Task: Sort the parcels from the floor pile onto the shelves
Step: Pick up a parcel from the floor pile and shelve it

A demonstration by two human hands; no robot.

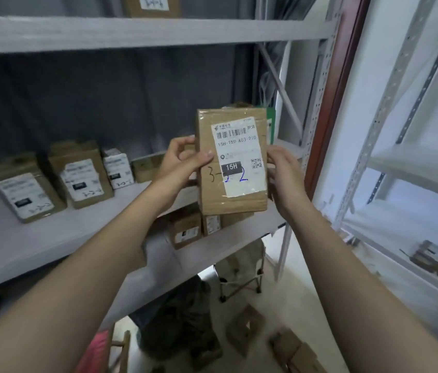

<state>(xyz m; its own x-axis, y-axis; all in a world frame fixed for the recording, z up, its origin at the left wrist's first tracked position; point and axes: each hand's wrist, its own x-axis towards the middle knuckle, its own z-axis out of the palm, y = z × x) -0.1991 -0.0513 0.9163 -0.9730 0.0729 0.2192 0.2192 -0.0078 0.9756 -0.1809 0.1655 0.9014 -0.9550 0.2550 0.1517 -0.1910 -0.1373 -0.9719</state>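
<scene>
Labelled cardboard parcel (232, 162) upright at frame centre; left hand (183, 160) and right hand (283, 170) each closed on a side edge; shelf (51, 238) behind

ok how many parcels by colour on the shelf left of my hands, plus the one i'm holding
brown boxes on shelf: 3
white box on shelf: 1
held brown parcel: 1
total: 5

You face a grey metal shelving unit (142, 33) with a dark grey backdrop (105, 103) behind it. Right: a reddish-brown frame (331, 109) and a second white rack (414, 162), brightly lit. Pale floor (301, 286), folding stool (242, 273) below.
</scene>
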